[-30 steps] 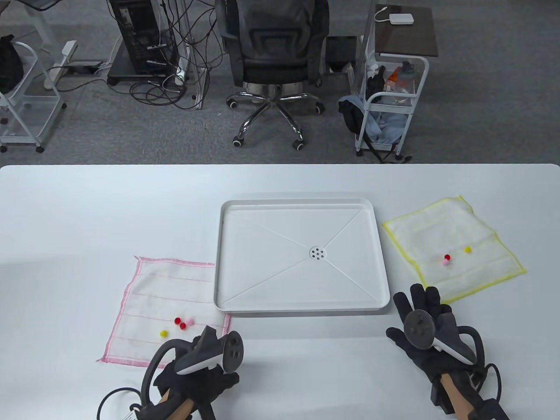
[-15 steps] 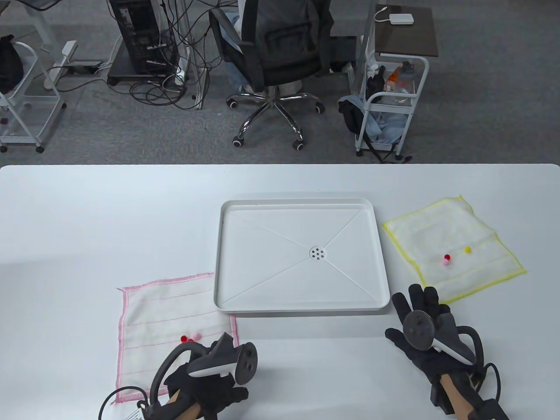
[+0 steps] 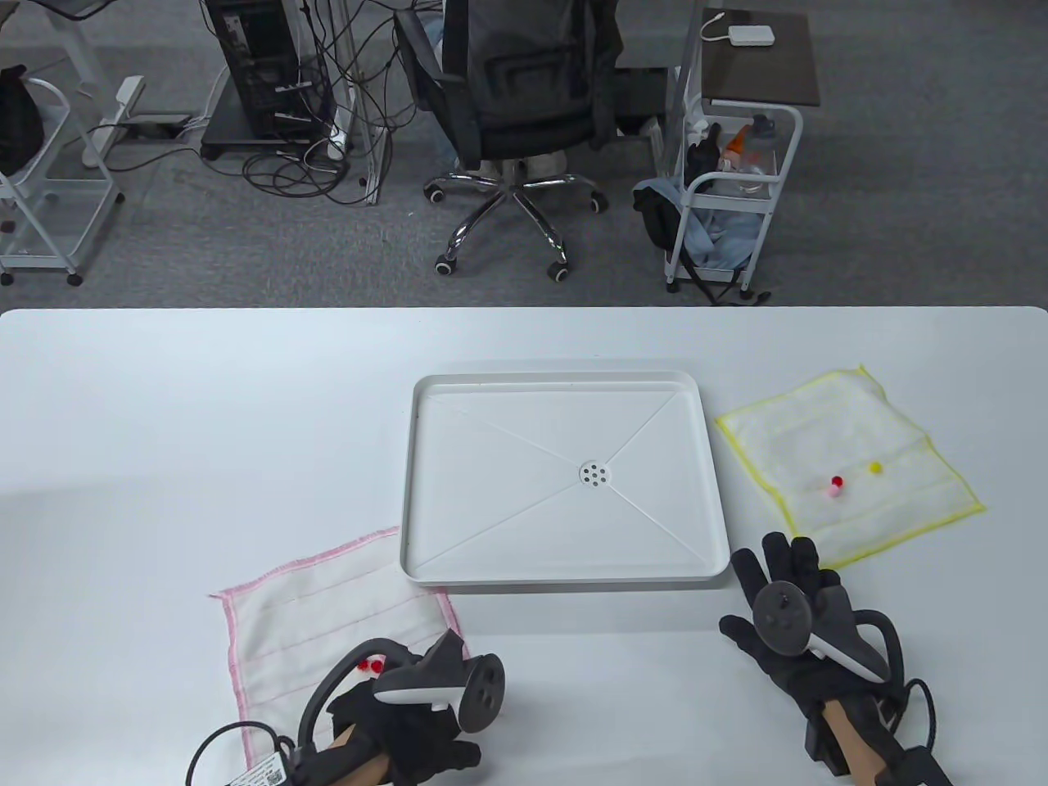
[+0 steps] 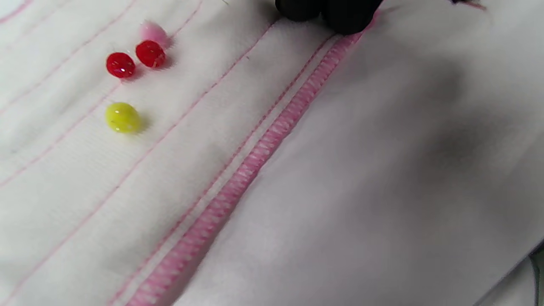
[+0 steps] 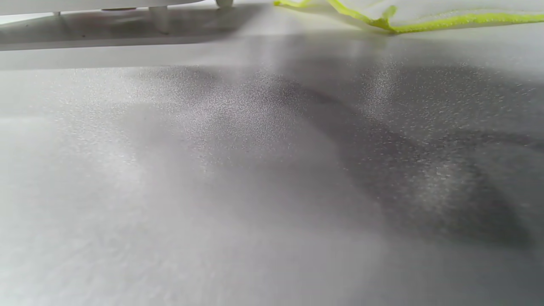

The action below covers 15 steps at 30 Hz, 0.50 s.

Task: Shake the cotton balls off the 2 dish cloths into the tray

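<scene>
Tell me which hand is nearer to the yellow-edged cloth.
Right. The right hand lies flat on the table just below the yellow-edged cloth, fingertips close to its near edge. The left hand is far across, past the tray, at the pink-edged cloth.

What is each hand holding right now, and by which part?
The left hand has its fingertips on the pink-edged cloth's pink hem; a closed pinch cannot be confirmed. The right hand holds nothing, lying flat on the table.

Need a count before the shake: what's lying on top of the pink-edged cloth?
Left wrist view shows four balls on the pink-edged cloth: two red, one pink, one yellow. From above, the left hand covers most.
</scene>
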Each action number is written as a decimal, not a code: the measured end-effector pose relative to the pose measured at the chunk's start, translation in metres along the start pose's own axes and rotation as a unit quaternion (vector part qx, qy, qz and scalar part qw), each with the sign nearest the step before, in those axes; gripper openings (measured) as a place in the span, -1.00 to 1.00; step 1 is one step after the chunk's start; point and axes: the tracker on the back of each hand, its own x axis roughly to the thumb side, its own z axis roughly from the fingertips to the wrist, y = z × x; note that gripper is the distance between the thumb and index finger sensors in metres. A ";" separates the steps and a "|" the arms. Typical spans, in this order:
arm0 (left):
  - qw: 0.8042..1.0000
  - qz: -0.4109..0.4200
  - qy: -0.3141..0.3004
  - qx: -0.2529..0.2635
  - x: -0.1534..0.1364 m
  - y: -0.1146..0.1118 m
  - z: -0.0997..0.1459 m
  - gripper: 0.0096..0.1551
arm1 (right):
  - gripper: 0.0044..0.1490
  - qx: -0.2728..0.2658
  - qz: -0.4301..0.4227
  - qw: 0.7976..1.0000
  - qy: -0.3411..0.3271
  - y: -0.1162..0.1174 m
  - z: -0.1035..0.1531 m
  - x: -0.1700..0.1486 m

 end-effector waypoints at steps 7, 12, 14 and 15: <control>1.000 -0.011 -0.023 -0.014 0.004 0.002 -0.009 -0.23 | -0.03 -0.001 -0.001 1.000 -0.001 0.000 0.000 0.000; 0.999 -0.010 -0.032 -0.020 0.005 0.004 -0.014 -0.22 | -0.02 0.001 -0.001 1.000 -0.002 0.000 0.000 0.000; 0.999 -0.011 -0.034 -0.022 0.006 0.005 -0.017 -0.21 | -0.03 0.001 -0.001 1.000 -0.002 0.000 0.000 0.000; 0.999 -0.012 -0.035 -0.023 0.007 0.005 -0.018 -0.20 | -0.02 0.001 -0.001 1.000 -0.003 0.000 0.000 0.000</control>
